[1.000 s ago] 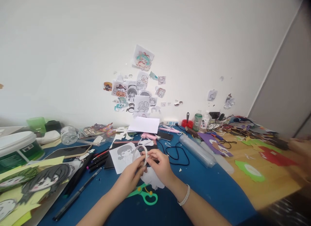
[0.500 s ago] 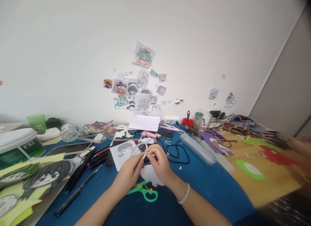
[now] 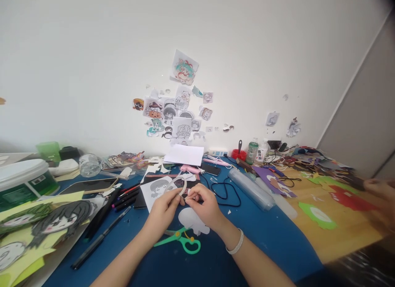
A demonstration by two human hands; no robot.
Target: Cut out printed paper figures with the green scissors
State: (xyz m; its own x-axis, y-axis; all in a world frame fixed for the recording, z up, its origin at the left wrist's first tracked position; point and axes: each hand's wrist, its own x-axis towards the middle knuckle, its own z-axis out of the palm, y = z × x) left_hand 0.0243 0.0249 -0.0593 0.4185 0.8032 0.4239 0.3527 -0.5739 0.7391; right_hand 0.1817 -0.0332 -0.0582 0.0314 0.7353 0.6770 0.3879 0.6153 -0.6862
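Note:
My left hand (image 3: 166, 211) is closed around the lower edge of a thin, pale roll of tape (image 3: 185, 185), held upright above the desk. The fingertips of my right hand (image 3: 202, 204) are pinched together at the roll's near edge, on what looks like the tape's end; the exact grip is partly hidden. Beneath my hands lies a white paper cutout (image 3: 194, 221), with green-handled scissors (image 3: 177, 236) just in front of it. Behind my left hand is a sheet with a grey character drawing (image 3: 152, 192).
Black pens (image 3: 101, 239) and yellow paper with drawn heads (image 3: 58, 221) lie left, near a green-and-white tub (image 3: 26, 184). A clear plastic roll (image 3: 251, 188) and black cord (image 3: 226, 192) are on the right. Another person's blurred hand (image 3: 378, 192) is far right.
Both hands have lowered slightly with the tape roll. My right fingers have curled in closer to the left hand. More of the paper cutout and scissors shows.

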